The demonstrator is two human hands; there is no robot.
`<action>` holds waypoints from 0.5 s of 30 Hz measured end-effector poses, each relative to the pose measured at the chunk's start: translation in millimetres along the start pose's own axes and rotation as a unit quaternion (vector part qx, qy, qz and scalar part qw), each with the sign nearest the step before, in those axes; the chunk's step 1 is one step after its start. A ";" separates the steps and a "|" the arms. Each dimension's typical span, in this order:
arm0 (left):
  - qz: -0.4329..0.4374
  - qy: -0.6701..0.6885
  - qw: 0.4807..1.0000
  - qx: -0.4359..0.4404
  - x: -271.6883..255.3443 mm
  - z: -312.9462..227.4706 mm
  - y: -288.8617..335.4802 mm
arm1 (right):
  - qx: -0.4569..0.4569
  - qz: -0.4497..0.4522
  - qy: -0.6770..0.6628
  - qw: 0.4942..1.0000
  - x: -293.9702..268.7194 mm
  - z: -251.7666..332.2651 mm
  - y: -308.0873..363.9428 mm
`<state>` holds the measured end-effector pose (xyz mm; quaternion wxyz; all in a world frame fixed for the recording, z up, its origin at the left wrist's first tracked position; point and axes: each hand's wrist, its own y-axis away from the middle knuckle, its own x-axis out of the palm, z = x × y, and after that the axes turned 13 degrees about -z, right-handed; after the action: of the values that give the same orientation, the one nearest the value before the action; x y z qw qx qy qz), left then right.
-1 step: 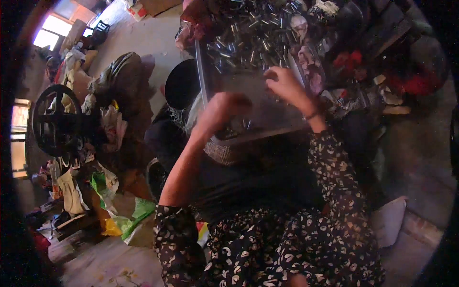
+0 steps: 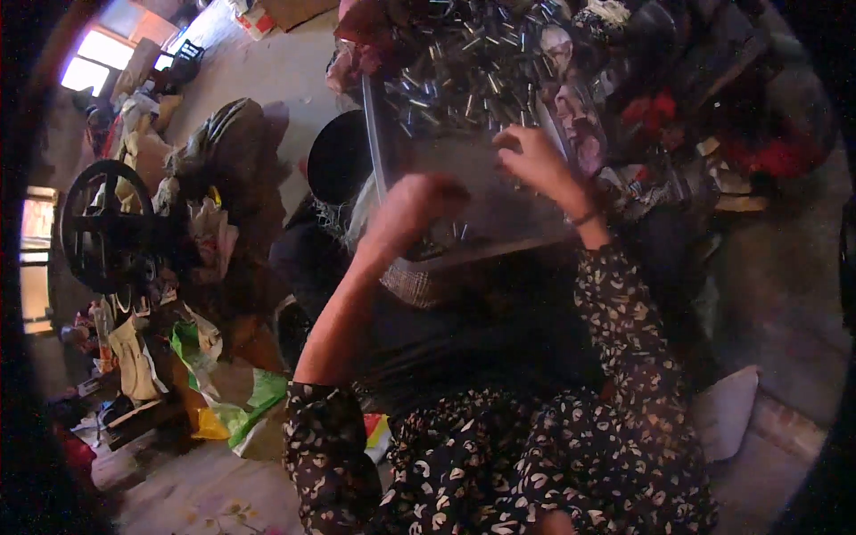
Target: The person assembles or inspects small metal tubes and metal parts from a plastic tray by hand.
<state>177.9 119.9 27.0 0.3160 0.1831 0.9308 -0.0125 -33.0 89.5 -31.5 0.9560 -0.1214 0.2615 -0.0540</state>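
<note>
Nearby, the blurred left hand [image 2: 415, 205] is over the tray [image 2: 499, 201], the right hand [image 2: 539, 160] slightly beyond — whether either's fingers [image 2: 515, 135] hold anything, one cannot tell. Farther off, small shiny cylinders [image 2: 477, 71] lie heaped at the tray's far end.

Sm. pcs [image 2: 481, 82] in tray [image 2: 513, 209], far end; wheel [image 2: 103, 225] well L.

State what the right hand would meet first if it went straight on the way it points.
The right hand would probably meet the small shiny pieces heaped on the tray, though its height is unclear.
</note>
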 end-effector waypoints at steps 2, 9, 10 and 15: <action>-0.001 -0.066 0.996 0.052 4.6 1.2 0.1 | 0.071 0.006 -0.042 0.997 -4.4 -0.6 8.0; 0.038 -0.337 0.941 0.023 30.4 -23.1 0.9 | 0.071 -0.034 -0.118 0.990 -24.7 -10.1 16.6; 0.040 -0.340 0.939 0.019 30.8 -19.9 2.9 | 0.079 -0.027 -0.156 0.984 -26.3 -2.3 15.3; 0.025 -0.436 0.896 0.083 34.5 -19.2 13.2 | 0.061 -0.008 -0.175 0.983 -27.0 12.5 14.9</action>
<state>146.0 146.3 23.2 0.6739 0.2080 0.6907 -0.1601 -49.1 111.0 -11.7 0.9922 -0.0724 0.0854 -0.0549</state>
